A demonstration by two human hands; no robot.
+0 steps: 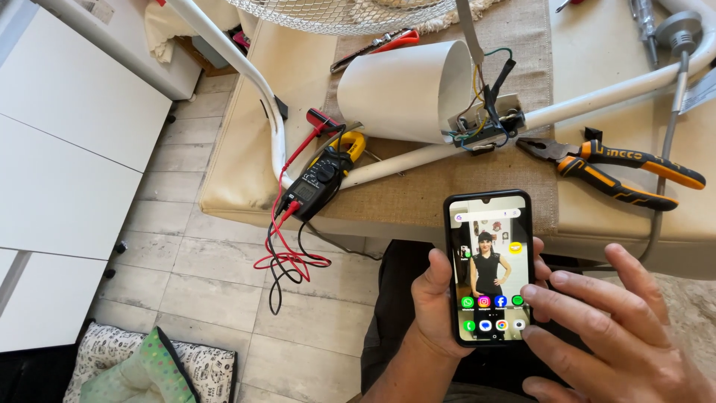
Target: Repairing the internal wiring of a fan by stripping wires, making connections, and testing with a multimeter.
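- The left hand (436, 298) is clamped on a phone (489, 267), thumb along its left edge and fingertips curling round its right edge; the phone stands upright with its screen lit.
- The right hand (608, 328) holds nothing; its fingers are spread apart and lie just right of the phone, with the fingertips (538, 292) touching or all but touching its lower right edge.
- Beyond the left hand, on the table (246, 179), lies a black clamp meter (321, 177); its red and black leads (287, 257) hang off the table edge to the left of that hand.
- Straight beyond the phone sits a white cylinder (403, 89) with loose wiring (485, 119) at its open end, on a white tube.
- Beyond the right hand lie orange-handled pliers (611, 170).
- Far left and below the left hand, a patterned cushion (149, 366) rests on the tile floor (216, 291).
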